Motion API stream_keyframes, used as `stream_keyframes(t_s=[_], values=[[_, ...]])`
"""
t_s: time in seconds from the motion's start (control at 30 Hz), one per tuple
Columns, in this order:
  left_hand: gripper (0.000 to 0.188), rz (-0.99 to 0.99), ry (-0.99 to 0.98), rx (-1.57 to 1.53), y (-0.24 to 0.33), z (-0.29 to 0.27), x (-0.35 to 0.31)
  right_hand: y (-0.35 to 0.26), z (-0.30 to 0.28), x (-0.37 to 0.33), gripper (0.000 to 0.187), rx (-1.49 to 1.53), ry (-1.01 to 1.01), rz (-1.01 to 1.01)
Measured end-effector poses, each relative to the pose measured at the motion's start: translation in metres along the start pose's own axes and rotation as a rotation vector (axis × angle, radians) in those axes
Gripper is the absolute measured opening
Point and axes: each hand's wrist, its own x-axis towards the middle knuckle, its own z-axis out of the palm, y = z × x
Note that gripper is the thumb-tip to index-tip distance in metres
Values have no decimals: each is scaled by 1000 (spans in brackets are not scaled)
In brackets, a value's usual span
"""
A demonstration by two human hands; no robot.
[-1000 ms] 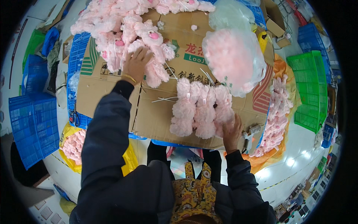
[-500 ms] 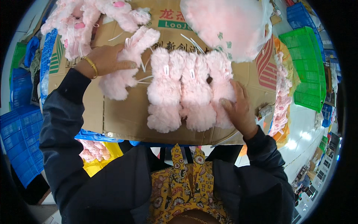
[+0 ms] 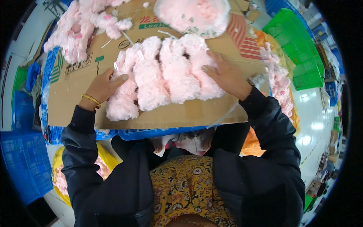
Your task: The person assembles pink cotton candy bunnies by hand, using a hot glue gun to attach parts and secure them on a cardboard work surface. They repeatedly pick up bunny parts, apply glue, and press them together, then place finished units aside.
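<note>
L grip (image 3: 109, 83), R grip (image 3: 225, 75) @ plushies (image 3: 151, 83)

L hand (image 3: 101, 87) & R hand (image 3: 230, 78) angled inwd, fingers (image 3: 218, 59) part-curled, thumbs (image 3: 120, 80) out; arms (image 3: 270, 117) fwd, bent.

The plush toys (image 3: 151, 83) look like long-piled cloth, fluffy and matt. Under them the counter (image 3: 75, 109) is topped with cardboard, dull and mostly smooth. The see-through bag (image 3: 193, 19) is thin plastic, wrinkled and glossy. The green crate (image 3: 298, 53) and blue crate (image 3: 26, 162) are plastic with openwork walls. The floor (image 3: 308, 128) is smooth and shiny. The bracelet (image 3: 90, 100) looks like polished metal; the dark sleeve (image 3: 81, 147) has a slight sheen, the flowered top (image 3: 185, 181) matt cloth.
</note>
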Motion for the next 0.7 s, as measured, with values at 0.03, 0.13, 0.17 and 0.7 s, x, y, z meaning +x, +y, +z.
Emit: stream_keyframes(t_s=[0.03, 0.13, 0.17, 0.7], values=[[55, 20, 56, -18, 2, 5, 1, 11, -1, -6, 60, -10, 122, -53], [54, -1, 93, -225, 4, 19, -4, 23, -17, -44, 51, 93, 322, -19], [54, 10, 147, -271, -2, 23, -3, 26, -25, -60, 48, 24, 329, 30], [39, -25, 435, -743, -58, 66, -40, 98, -36, -146, 45, -276, 254, 201]])
